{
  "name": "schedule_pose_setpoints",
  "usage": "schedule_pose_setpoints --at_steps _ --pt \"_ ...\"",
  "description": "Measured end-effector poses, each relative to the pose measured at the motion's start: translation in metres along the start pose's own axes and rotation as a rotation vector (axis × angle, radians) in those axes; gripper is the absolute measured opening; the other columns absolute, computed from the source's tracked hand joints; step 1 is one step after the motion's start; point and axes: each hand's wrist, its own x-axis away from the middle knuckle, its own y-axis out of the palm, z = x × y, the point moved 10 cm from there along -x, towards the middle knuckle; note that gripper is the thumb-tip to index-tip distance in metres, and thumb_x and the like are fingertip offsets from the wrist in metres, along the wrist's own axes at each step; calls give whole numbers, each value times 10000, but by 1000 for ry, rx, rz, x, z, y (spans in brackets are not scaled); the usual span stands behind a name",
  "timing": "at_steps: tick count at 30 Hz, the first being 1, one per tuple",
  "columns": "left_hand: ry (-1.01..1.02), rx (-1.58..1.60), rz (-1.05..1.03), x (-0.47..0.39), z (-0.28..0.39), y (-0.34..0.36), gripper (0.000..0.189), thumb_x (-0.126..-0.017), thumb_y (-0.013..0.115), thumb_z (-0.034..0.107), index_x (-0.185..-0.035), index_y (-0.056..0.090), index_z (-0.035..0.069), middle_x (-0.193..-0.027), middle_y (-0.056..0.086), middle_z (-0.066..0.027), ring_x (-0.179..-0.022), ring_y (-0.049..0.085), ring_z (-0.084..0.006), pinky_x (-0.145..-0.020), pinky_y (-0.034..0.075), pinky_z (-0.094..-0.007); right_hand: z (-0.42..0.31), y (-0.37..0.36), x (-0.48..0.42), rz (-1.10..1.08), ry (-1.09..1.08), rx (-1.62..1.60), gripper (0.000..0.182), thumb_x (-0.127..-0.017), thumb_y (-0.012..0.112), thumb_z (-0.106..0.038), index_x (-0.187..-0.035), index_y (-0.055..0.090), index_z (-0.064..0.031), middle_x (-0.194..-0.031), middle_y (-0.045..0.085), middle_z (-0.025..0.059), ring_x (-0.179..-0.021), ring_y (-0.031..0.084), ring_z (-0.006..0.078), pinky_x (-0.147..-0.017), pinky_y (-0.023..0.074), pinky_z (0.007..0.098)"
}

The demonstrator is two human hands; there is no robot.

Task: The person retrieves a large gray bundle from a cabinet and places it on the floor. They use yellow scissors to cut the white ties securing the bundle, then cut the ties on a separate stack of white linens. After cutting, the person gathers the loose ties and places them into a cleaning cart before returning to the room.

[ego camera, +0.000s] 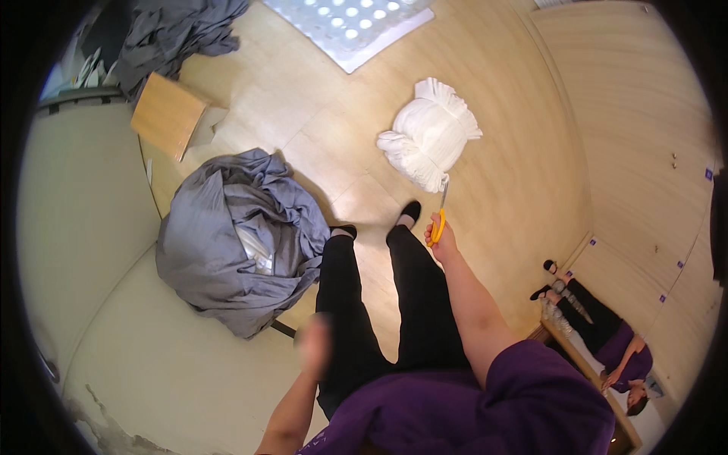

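My right hand (442,238) is closed around the yellow handles of a pair of scissors (437,226). The metal blades point away from me, and their tips are at the near edge of a bundled white cloth (426,136) on the floor; whether they touch it I cannot tell. My left hand (314,344) is blurred beside my left thigh, and its fingers cannot be made out. Ahead of it, on the left, a large heap of grey fabric (199,256) surrounds something pale and shiny (256,249).
A wooden box or stool (168,116) stands beyond the grey heap, near more grey fabric (176,34). A white-dotted sheet (347,23) lies at the top. Pale walls flank the left, wooden panels (631,114) the right. Another person (611,335) sits at lower right.
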Motion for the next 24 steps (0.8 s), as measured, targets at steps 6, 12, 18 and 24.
schedule_pose_setpoints --at_steps 6,12,18,24 --pt "-409 612 -237 -170 47 -12 254 -893 360 229 -846 525 42 -593 510 -123 -554 536 -263 -521 403 -352 8 -29 -44 -126 94 -152 287 -792 564 -342 -908 473 -96 -617 470 21 -507 470 132 -439 369 229" --pt "9 432 -172 -397 175 38 206 -865 406 225 -925 498 50 -804 560 -200 -772 515 -394 -652 406 -450 8 -32 -117 -256 79 -266 301 -784 574 -333 -898 478 -71 -621 459 35 -503 480 139 -425 373 244" --pt "356 197 -194 -526 298 114 161 -842 394 140 -925 513 69 -855 586 -128 -802 554 -296 -662 428 -397 20 -40 -168 -219 182 -361 297 -785 571 -336 -863 484 -64 -611 464 30 -478 466 120 -414 357 237" --pt "564 -327 -177 -530 319 186 192 -814 471 125 -993 530 90 -941 546 -75 -855 542 -233 -671 456 -355 21 -46 -184 -282 91 -307 300 -800 558 -334 -869 483 -52 -600 449 19 -455 437 112 -420 344 222"
